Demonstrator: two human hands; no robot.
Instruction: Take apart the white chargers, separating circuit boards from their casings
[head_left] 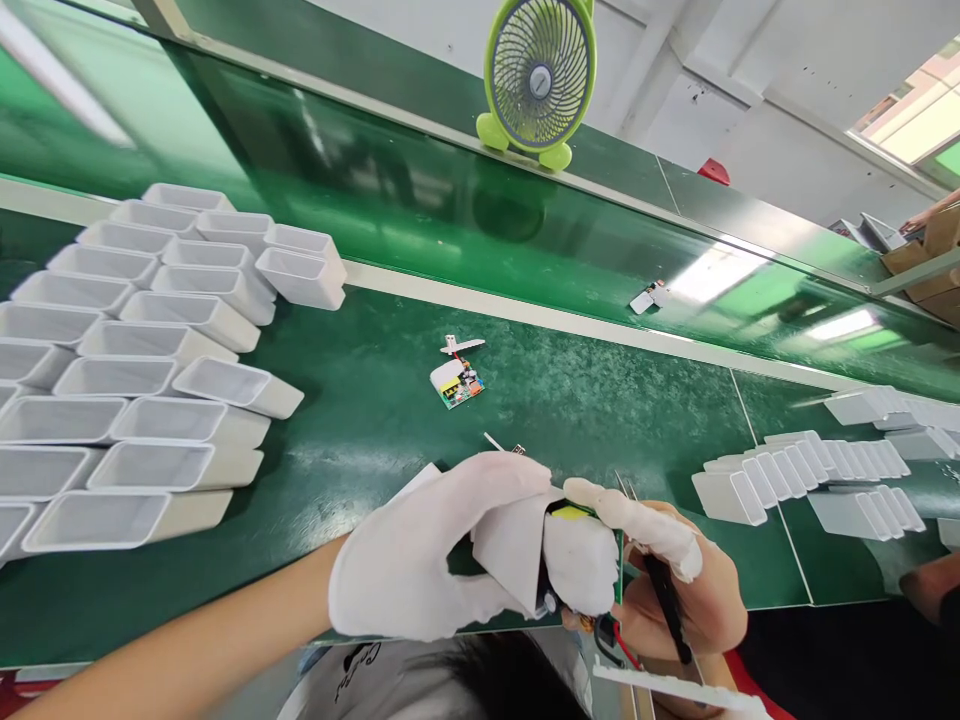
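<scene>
My left hand [420,550], in a white glove, is wrapped round a white plastic case [510,545] whose open end faces right. At that opening is a circuit board assembly with a white padded block [581,560], a yellow part and a green edge. My right hand [690,580], with white finger covers, grips the assembly by its right side. A pair of dark tweezers [666,600] is also held in the right hand, its tips pointing up. Red and black wires run down from the board to a white strip [675,688]. How far the board sits inside the case is hidden.
Many open white cases [127,375] stand in rows at left, with further cases [750,490] at right. Another circuit board [457,382] lies mid-table, and a small part [649,297] rests on the green ledge behind. A green fan [540,85] stands above.
</scene>
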